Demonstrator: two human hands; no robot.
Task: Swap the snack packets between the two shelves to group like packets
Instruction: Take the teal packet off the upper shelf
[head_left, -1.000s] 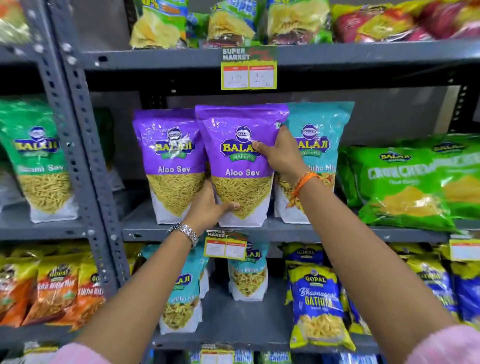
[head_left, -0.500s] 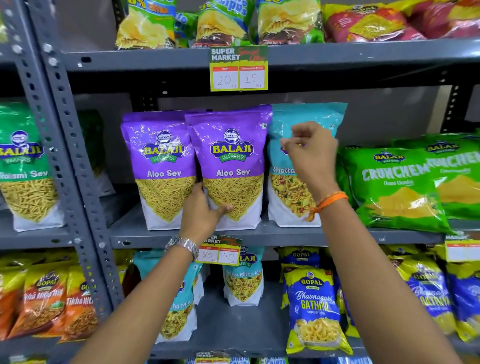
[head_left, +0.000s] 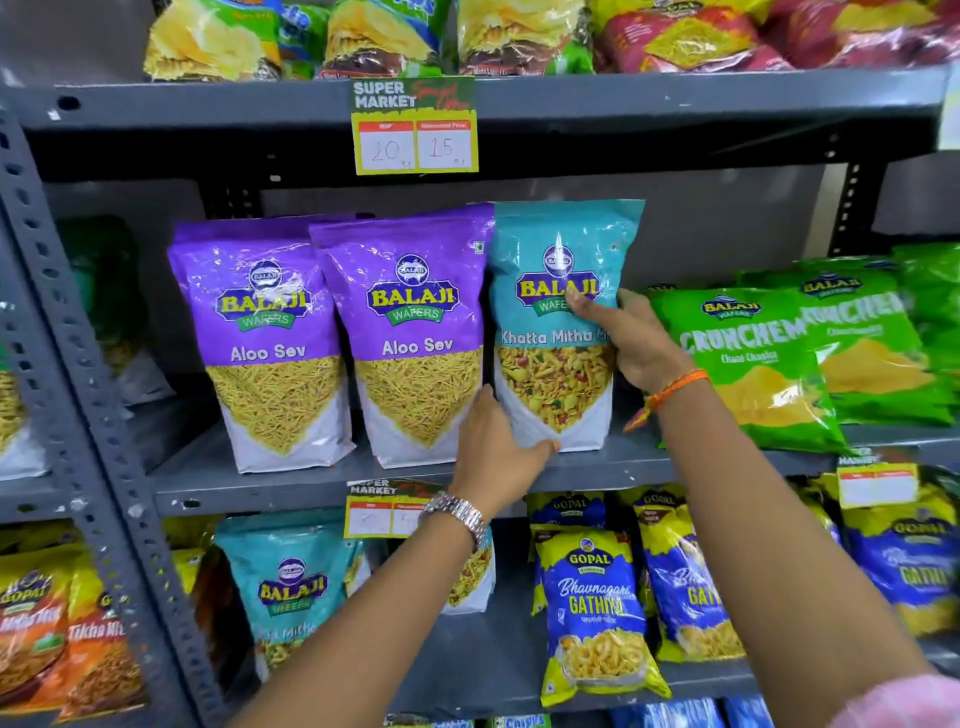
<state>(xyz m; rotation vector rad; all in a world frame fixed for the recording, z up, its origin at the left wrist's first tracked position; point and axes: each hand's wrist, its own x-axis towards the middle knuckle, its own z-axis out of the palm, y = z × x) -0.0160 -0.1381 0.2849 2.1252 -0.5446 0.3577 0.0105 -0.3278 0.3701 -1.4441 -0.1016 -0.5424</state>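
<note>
Grey shelf (head_left: 260, 483) at mid frame bears the teal packet (head_left: 556, 384), upright, just beside two purple packets (head_left: 415, 395). Right hand (head_left: 639, 343) pinches its right edge, thumb on front; left hand (head_left: 493, 457) grips its lower left corner.

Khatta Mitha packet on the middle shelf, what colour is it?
The packet is teal, with a white base. The head view shows it best.

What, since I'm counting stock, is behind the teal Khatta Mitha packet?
Only the grey back panel shows above and beside the Khatta Mitha packet. Anything directly behind is covered by the packet itself.
</note>
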